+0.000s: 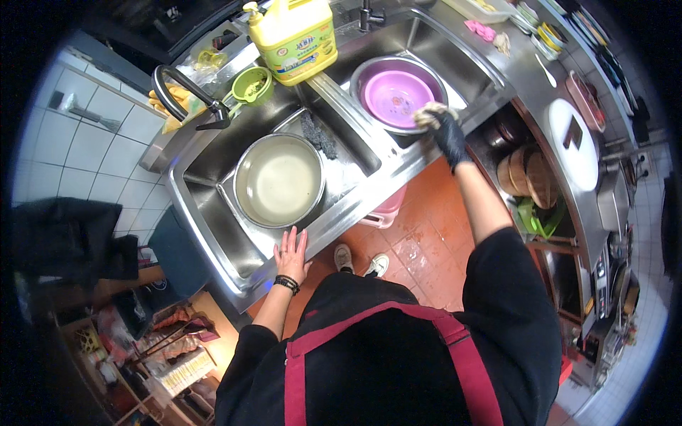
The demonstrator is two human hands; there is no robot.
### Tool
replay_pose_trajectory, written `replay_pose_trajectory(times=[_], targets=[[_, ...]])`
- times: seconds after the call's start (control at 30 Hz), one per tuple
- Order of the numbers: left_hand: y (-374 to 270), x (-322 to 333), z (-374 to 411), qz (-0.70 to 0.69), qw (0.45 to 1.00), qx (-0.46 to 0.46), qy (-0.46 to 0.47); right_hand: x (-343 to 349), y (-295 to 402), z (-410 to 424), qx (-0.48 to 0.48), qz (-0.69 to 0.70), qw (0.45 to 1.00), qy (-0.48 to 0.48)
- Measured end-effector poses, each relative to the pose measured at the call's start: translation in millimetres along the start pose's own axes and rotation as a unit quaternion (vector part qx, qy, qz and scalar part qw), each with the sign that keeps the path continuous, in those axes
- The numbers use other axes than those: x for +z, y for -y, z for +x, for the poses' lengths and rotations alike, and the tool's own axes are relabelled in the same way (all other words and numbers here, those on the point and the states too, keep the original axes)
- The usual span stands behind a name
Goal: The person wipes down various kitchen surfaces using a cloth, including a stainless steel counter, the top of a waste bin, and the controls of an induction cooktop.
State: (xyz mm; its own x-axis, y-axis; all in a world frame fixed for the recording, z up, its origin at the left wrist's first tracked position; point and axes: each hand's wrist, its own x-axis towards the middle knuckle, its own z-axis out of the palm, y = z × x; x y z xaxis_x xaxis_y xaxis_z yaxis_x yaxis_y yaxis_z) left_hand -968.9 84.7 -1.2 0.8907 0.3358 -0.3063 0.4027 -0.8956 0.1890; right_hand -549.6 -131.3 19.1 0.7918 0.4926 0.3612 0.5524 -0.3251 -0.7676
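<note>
My right hand (450,136), in a black glove, grips a beige cloth (432,114) at the near right rim of a purple plastic basin (397,90). That basin sits inside a larger metal basin (366,72) in the right sink bowl. Bare and spread, my left hand (291,258) rests at the front edge of the steel double sink (341,213), its fingertips close to a round metal pot (279,181). Cloudy pale liquid stands in the pot, which is in the left bowl. Beside it lies a dark grey scouring pad or cloth (318,134).
A yellow detergent jug (298,45) with a pump stands on the divider's far end. Left of it are a green strainer (252,86) with scraps and a black faucet (184,96). A pink cloth (480,30) and a white oval board (573,144) lie on the right counter.
</note>
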Motion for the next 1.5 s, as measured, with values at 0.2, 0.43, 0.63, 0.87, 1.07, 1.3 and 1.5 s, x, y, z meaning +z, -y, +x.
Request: replay_pose_trajectory(times=[0.2, 0.43, 0.63, 0.87, 1.07, 1.3, 1.5], targets=[[-4.9, -7.7, 4.9, -0.011, 1.000, 0.002, 0.005, 75.3, 46.8, -39.5, -0.190, -0.239, 0.934, 0.185], [-4.2, -13.0, 9.3, -0.039, 0.999, 0.009, 0.004, 186.3, 20.5, 80.4, -0.193, -0.178, 0.957, 0.125], [1.9, -10.9, 10.0, -0.032, 0.999, 0.006, 0.007, 258.1, 27.2, 157.1, -0.056, -0.202, 0.970, 0.124], [-0.4, -12.7, 14.2, -0.054, 0.998, -0.011, 0.025, 190.9, 14.2, 84.6, -0.171, -0.123, 0.963, 0.166], [-22.4, -33.2, 41.3, -0.150, 0.987, -0.039, 0.053, 38.4, 21.9, -36.3, -0.192, -0.188, 0.930, 0.251], [-112.9, -43.0, 168.5, -0.206, 0.976, 0.010, -0.072, -95.2, -78.3, 30.2, -0.037, -0.314, 0.940, 0.131], [-168.9, -29.0, 287.4, -0.256, 0.927, -0.113, -0.250, -201.9, -221.0, 112.8, 0.014, -0.357, 0.934, -0.007]])
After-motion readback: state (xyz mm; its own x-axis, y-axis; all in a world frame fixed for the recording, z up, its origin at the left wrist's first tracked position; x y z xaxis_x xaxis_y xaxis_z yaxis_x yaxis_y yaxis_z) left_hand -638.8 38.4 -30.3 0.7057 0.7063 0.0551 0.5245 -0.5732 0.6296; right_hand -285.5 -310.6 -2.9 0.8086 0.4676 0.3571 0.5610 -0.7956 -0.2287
